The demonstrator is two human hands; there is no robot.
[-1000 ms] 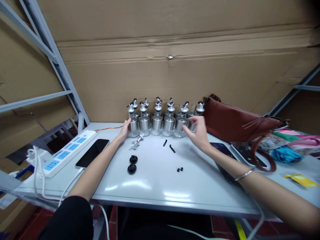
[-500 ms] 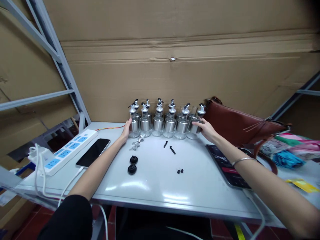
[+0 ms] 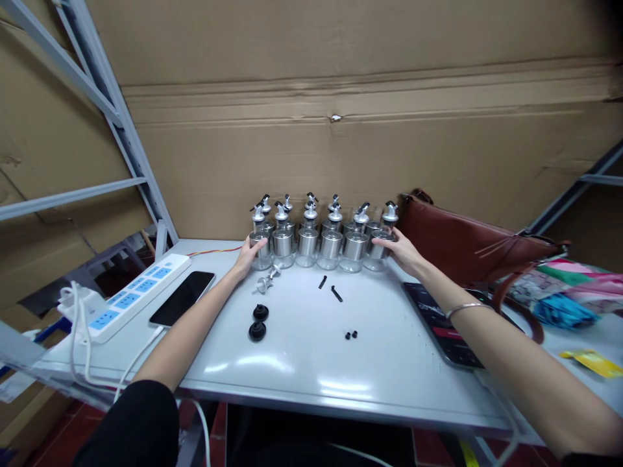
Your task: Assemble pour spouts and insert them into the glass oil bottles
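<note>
Several glass oil bottles with steel bands and pourer tops stand upright in two rows against the cardboard. My left hand [image 3: 249, 254] is closed around the leftmost front bottle [image 3: 263, 258], its thumb across the band. At the other end of the row, my right hand [image 3: 403, 251] grips the rightmost front bottle [image 3: 378, 251] from its right side. In front of the bottles lie a loose pourer top [image 3: 264, 284], two thin black levers [image 3: 337, 294], two round black caps [image 3: 257, 330] and two tiny black plugs [image 3: 351, 335]. Fingers behind both bottles are hidden.
To the left are a white power strip [image 3: 129, 299] and a phone [image 3: 183, 298] on a charging cable. A tablet [image 3: 440, 324] lies under my right forearm. A brown leather bag [image 3: 462, 243] and a yellow wrapper [image 3: 591, 362] sit to the right.
My left hand has closed further round the leftmost bottle, its thumb now over the front. My right hand keeps its hold on the rightmost bottle, almost unmoved.
</note>
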